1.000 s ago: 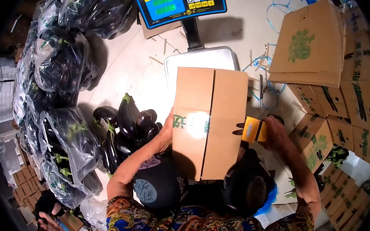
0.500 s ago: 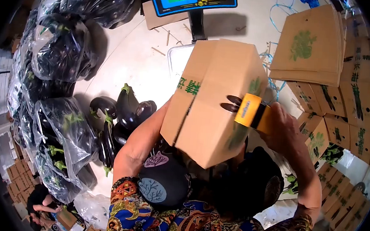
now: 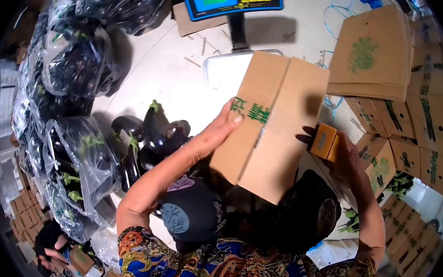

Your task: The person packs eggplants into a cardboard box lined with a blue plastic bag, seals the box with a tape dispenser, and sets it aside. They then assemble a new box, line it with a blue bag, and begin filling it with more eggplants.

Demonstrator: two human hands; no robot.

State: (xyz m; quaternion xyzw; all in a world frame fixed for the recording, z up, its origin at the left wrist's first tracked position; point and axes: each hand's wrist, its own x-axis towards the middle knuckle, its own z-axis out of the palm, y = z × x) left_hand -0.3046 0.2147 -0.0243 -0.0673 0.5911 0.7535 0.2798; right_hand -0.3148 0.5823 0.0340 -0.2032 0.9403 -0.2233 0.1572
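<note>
**In front of the weighing scale (image 3: 236,30), a cardboard carton (image 3: 284,138) is gripped**

Between the knees (image 3: 184,219) and the scale, the carton is held at a slant. Since half a second ago, its right side is turned out of sight, and the left hand (image 3: 222,131) is brought into view, gripping the left edge; probably the carton is steadied by this. In the right hand (image 3: 345,160), a yellow block-shaped tool (image 3: 324,141) is grasped; whether the carton is touched by it cannot be told. Green Chinese characters are printed there, but not surely readable.
</note>
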